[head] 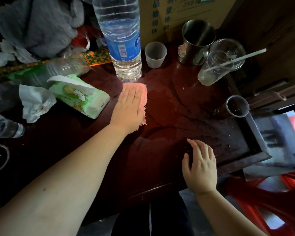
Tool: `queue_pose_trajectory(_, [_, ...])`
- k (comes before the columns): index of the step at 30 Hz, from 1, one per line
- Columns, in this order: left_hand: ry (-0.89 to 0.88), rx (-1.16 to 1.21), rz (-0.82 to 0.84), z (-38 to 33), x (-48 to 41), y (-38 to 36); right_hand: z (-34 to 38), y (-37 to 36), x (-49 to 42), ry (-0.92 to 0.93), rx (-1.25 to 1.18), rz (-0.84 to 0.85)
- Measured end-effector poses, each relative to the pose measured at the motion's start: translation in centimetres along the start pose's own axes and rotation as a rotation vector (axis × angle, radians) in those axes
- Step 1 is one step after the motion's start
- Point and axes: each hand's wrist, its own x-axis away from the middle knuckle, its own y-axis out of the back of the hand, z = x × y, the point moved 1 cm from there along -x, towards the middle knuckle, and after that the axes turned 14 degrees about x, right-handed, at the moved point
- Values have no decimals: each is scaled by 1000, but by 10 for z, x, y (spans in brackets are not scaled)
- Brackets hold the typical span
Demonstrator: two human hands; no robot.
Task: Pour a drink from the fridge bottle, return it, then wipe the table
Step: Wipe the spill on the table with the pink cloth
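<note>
Water bottle (pixel 121 40): upright, blue label with barcode, lettering too blurred to read. Cardboard box (pixel 186 12) behind it: printed Chinese characters.
Left hand (pixel 129 108): flat, fingers straight, pressing pink cloth (pixel 144 91) onto surface (pixel 169 108) just in front of the bottle.
Right hand (pixel 201 166): fingers loosely spread, resting on surface, holding nothing.
Right of bottle: plastic cup (pixel 155 54), steel mug (pixel 197 41).
Left of bottle: green tissue pack (pixel 82 97).

A green tissue pack (pixel 82 97) lies left, 1 steel mug (pixel 197 41) stands beside a clear plastic cup (pixel 218 65).
</note>
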Motion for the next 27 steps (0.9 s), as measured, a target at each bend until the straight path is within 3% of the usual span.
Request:
queue_pose_trajectory(10, [-263,64,84,-10,-40,22,-1,-2,0,2,2,-10])
queue_pose_trajectory(14, [-219,154,177,1,-51,17,-2,-2,0,7,1,-10])
queue_pose_trajectory(18, [-227,140,36,-6,-41,15,-3,-3,0,6,-4,-13])
queue_pose_trajectory(23, [109,234,-155,-20,-31,-3,-4,-3,0,6,-8,-12])
queue_pose_trajectory(27, [-9,180,-65,-16,-45,-2,-4,-4,0,6,-16,-25])
